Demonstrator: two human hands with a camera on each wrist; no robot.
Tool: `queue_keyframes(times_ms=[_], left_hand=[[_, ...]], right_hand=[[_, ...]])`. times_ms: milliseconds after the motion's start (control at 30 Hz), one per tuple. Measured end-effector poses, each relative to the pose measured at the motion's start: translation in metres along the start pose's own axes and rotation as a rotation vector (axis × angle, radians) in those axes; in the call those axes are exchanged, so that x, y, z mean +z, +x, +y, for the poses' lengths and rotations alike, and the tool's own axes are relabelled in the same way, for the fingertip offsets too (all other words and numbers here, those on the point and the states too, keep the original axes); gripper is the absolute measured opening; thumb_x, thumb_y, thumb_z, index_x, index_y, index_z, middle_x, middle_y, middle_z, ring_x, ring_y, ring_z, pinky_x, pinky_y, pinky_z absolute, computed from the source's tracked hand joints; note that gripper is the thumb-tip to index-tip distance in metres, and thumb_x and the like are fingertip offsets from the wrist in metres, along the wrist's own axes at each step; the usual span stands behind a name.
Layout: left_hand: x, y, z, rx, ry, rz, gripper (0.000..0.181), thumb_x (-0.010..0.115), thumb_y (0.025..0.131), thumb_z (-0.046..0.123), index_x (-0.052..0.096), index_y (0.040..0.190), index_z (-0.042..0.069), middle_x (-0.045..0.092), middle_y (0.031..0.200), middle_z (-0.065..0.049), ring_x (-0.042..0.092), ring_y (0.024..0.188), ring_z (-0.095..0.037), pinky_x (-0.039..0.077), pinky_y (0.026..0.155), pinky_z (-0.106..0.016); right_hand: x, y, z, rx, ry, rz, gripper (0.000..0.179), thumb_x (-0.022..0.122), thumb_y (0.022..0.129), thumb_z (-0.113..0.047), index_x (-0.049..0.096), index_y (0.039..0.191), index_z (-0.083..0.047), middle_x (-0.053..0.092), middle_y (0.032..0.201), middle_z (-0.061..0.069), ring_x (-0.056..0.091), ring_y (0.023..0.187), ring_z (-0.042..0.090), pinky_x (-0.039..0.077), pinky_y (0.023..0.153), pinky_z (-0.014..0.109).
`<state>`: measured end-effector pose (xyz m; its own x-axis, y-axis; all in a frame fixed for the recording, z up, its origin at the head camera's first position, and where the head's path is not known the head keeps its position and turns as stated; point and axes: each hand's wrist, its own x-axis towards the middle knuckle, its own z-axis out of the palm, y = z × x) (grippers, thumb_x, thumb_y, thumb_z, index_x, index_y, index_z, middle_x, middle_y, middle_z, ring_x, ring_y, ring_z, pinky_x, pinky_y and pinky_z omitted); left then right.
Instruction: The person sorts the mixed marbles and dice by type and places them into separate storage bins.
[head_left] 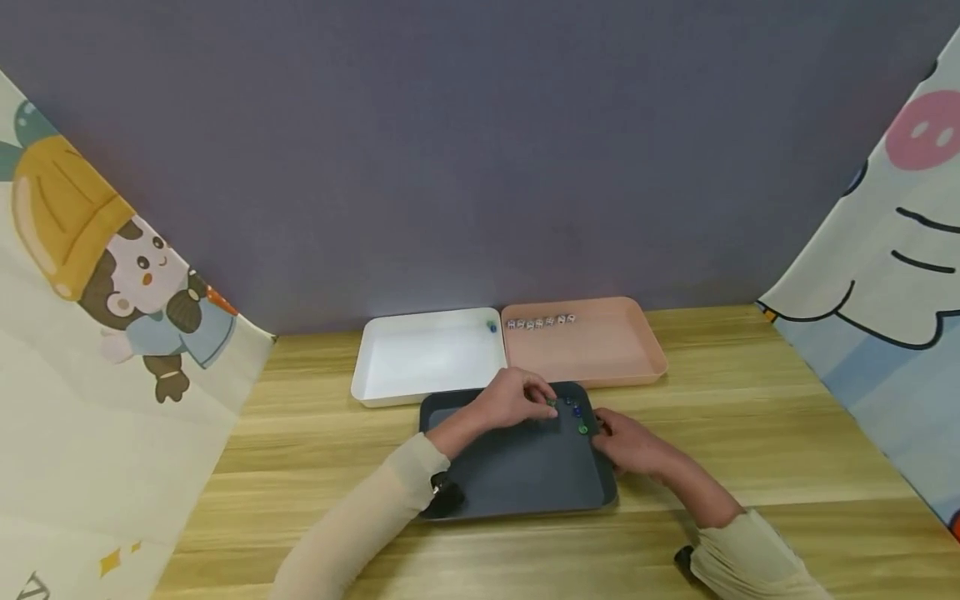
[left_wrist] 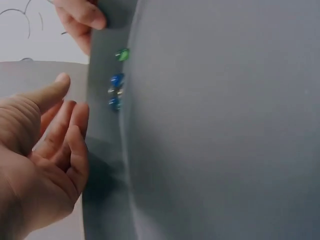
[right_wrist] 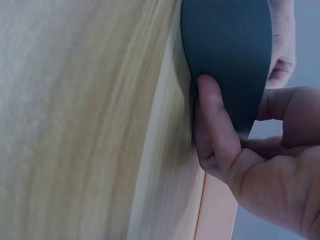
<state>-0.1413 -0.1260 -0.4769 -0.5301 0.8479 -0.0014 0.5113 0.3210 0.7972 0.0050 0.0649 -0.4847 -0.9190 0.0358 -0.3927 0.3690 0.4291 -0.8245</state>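
I'm at what looks like a small staged booth: a wood-grain tabletop (head_left: pixel 750 400) before me, a plain grey backdrop (head_left: pixel 480 167) along its far side, a cartoon-printed sheet (head_left: pixel 90 450) at left and a matching-style panel (head_left: pixel 870 287) at right. What room surrounds it, I can't tell.

2 arms forward, converging. Left forearm (head_left: pixel 360 517) angles rightward; left hand (head_left: pixel 517 398) has fingers bent, thumb and index tips in a pinch. Right forearm (head_left: pixel 705 492) angles leftward; right hand (head_left: pixel 633 443) grips, thumb opposed to fingers. Hands near, not touching.
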Motion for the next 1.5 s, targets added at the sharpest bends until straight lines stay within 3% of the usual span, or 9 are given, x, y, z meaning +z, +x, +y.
queue_keyframes(times_ms=[133,267,467,700,1033,1267,1400,1500], left_hand=[[-0.013,-0.005,0.005,0.072,-0.035,0.048,0.026,0.079,0.084,0.021,0.073,0.103,0.005,0.068,0.082,0.009,0.064,0.074,-0.008,0.053,0.063,-0.026],[-0.028,-0.011,0.013,0.113,-0.086,0.086,0.025,0.077,0.086,0.020,0.072,0.105,0.005,0.067,0.086,0.002,0.062,0.076,-0.014,0.051,0.067,-0.027],[-0.050,-0.031,0.028,0.129,-0.158,0.140,0.021,0.074,0.087,0.009,0.071,0.106,-0.001,0.067,0.086,-0.010,0.059,0.069,-0.030,0.044,0.057,-0.026],[-0.066,-0.054,0.057,0.157,-0.171,0.196,0.016,0.073,0.086,0.003,0.071,0.102,-0.001,0.066,0.083,-0.009,0.055,0.062,-0.025,0.040,0.054,-0.026],[-0.072,-0.062,0.029,0.148,-0.194,0.292,0.017,0.075,0.087,0.014,0.073,0.103,0.007,0.065,0.079,-0.002,0.053,0.059,-0.019,0.041,0.052,-0.029],[-0.080,-0.069,0.026,0.190,-0.206,0.316,0.017,0.075,0.087,0.014,0.073,0.102,0.006,0.065,0.079,-0.004,0.053,0.058,-0.021,0.042,0.052,-0.029],[-0.082,-0.072,0.025,0.170,-0.213,0.328,0.018,0.075,0.087,0.011,0.072,0.103,0.002,0.065,0.079,-0.005,0.052,0.057,-0.018,0.041,0.052,-0.028],[-0.084,-0.079,0.038,0.143,-0.210,0.330,0.018,0.073,0.087,0.007,0.071,0.103,-0.002,0.065,0.079,-0.007,0.051,0.057,-0.016,0.040,0.052,-0.026]], right_hand=[[0.000,-0.001,0.002,-0.023,0.024,0.028,0.053,0.046,0.095,-0.006,0.032,0.145,0.005,0.052,0.095,0.016,0.055,0.072,0.025,0.052,0.055,0.040],[0.000,-0.005,0.006,-0.045,0.044,0.063,0.053,0.044,0.094,-0.003,0.032,0.146,0.003,0.052,0.092,0.016,0.054,0.067,0.025,0.051,0.051,0.041],[0.004,-0.007,0.004,-0.054,0.078,0.058,0.053,0.043,0.094,-0.004,0.033,0.146,0.003,0.053,0.094,0.017,0.056,0.071,0.026,0.053,0.051,0.040],[0.003,-0.003,0.005,-0.030,0.096,0.070,0.052,0.044,0.093,-0.003,0.036,0.144,0.002,0.053,0.096,0.018,0.058,0.072,0.026,0.054,0.052,0.041],[0.003,-0.004,0.003,-0.041,0.108,0.039,0.051,0.043,0.094,-0.004,0.036,0.144,0.004,0.054,0.098,0.018,0.059,0.076,0.027,0.054,0.054,0.041],[0.004,-0.004,0.002,-0.043,0.095,0.043,0.051,0.043,0.093,-0.003,0.037,0.143,0.004,0.053,0.095,0.018,0.059,0.072,0.026,0.054,0.054,0.041],[0.004,-0.003,0.002,-0.032,0.093,0.048,0.052,0.042,0.093,-0.003,0.036,0.144,0.004,0.054,0.095,0.018,0.059,0.071,0.026,0.054,0.055,0.042],[0.005,-0.004,0.003,-0.035,0.085,0.045,0.051,0.042,0.094,-0.004,0.036,0.144,0.004,0.054,0.096,0.018,0.059,0.071,0.026,0.054,0.056,0.042]])
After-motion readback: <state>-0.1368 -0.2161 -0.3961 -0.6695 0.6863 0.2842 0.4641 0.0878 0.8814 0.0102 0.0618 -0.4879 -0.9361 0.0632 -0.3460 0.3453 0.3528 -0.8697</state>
